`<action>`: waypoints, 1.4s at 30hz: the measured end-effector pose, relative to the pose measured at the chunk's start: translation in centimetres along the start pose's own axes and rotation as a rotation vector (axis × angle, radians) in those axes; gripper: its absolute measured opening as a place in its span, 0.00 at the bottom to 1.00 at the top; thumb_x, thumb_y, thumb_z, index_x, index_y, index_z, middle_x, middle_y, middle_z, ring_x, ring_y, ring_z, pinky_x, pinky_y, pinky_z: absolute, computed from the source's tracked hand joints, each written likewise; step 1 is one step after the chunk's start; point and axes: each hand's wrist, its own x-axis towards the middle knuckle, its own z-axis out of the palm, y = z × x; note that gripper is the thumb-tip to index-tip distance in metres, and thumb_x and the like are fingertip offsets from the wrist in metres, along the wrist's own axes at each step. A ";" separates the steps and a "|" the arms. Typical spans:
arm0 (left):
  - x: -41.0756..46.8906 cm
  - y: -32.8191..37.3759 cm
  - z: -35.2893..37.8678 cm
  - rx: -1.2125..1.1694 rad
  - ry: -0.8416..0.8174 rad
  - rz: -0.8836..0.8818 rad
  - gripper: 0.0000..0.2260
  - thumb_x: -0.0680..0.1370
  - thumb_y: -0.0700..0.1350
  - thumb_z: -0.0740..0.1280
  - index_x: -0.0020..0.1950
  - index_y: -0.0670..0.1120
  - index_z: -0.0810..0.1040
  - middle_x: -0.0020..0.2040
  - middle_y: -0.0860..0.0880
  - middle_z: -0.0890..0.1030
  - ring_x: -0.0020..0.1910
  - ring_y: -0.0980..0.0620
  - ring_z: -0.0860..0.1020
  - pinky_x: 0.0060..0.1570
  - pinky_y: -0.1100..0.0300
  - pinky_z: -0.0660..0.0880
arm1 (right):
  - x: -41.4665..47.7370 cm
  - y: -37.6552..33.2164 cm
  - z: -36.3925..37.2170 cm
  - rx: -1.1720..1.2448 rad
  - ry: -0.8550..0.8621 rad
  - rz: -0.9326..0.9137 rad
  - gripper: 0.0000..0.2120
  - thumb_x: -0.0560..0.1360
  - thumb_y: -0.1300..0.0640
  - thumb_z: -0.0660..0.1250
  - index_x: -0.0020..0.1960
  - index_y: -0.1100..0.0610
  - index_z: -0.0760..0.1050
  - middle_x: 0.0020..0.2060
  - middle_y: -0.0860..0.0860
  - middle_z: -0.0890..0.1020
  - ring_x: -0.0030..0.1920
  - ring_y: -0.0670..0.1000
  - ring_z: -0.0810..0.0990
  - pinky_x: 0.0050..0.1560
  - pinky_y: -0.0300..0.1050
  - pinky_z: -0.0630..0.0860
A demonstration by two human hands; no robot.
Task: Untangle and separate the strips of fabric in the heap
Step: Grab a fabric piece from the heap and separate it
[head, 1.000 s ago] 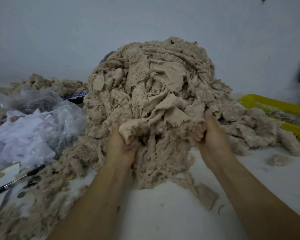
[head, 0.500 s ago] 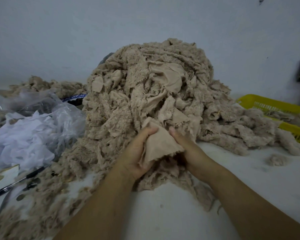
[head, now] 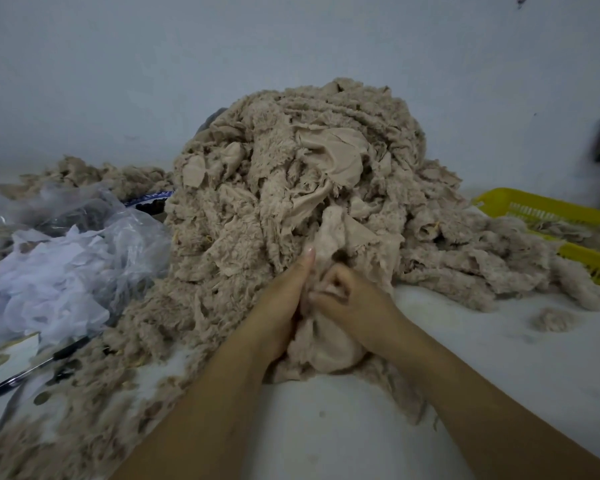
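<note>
At the near foot of the beige heap (head: 291, 188) on the white table (head: 326, 427), both hands together on one smooth strip (head: 326, 348): left hand (head: 278, 306) pressed flat against its side, thumb up; right hand (head: 347, 299) with fingers curled shut around the gathered cloth. Strip bunched between the palms, upper end running up into the tangle. Likely trouble: a hard tug dragging neighbouring fleecy pieces along, or toppling the tall pile toward the table edge, since everything above leans on this corner. Close by on the left, crumpled clear plastic (head: 66, 271) and a dark pen (head: 32, 368), partly under loose scraps; on the right, a yellow basket (head: 548, 213) holding more strips. Little bare table for laying out freed pieces.
</note>
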 end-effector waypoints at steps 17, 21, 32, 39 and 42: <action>-0.2 0.1 -0.4 -0.050 -0.020 0.266 0.14 0.78 0.53 0.67 0.59 0.51 0.83 0.61 0.47 0.83 0.62 0.49 0.80 0.62 0.53 0.75 | 0.8 0.6 -2.4 1.177 0.251 0.387 0.13 0.79 0.54 0.66 0.62 0.56 0.77 0.53 0.56 0.85 0.48 0.53 0.86 0.40 0.46 0.81; -1.0 -0.5 1.0 0.370 -0.093 0.371 0.11 0.77 0.54 0.71 0.56 0.69 0.79 0.59 0.63 0.82 0.59 0.62 0.80 0.52 0.68 0.77 | 0.5 -0.1 -2.0 1.231 0.122 0.262 0.15 0.78 0.52 0.65 0.60 0.60 0.79 0.55 0.58 0.84 0.56 0.55 0.84 0.48 0.45 0.82; -1.4 -0.3 1.2 0.617 -0.113 0.399 0.12 0.75 0.48 0.64 0.42 0.67 0.79 0.42 0.68 0.75 0.41 0.69 0.75 0.41 0.73 0.70 | 0.1 1.3 -0.4 0.377 0.144 0.193 0.13 0.75 0.41 0.67 0.51 0.49 0.81 0.46 0.48 0.86 0.49 0.50 0.84 0.52 0.49 0.80; -0.5 -0.2 0.4 0.326 0.029 0.338 0.17 0.76 0.61 0.57 0.57 0.63 0.83 0.60 0.62 0.81 0.61 0.61 0.77 0.57 0.63 0.74 | 0.9 0.8 -4.3 1.249 0.373 0.042 0.15 0.76 0.44 0.65 0.50 0.52 0.85 0.49 0.52 0.86 0.47 0.49 0.85 0.40 0.41 0.81; -0.1 -0.1 0.4 0.299 0.137 0.290 0.14 0.81 0.55 0.59 0.53 0.61 0.85 0.55 0.60 0.84 0.57 0.59 0.80 0.49 0.66 0.74 | 0.8 1.1 -5.2 1.242 0.475 0.151 0.26 0.79 0.37 0.58 0.61 0.58 0.76 0.49 0.52 0.85 0.48 0.49 0.85 0.40 0.40 0.81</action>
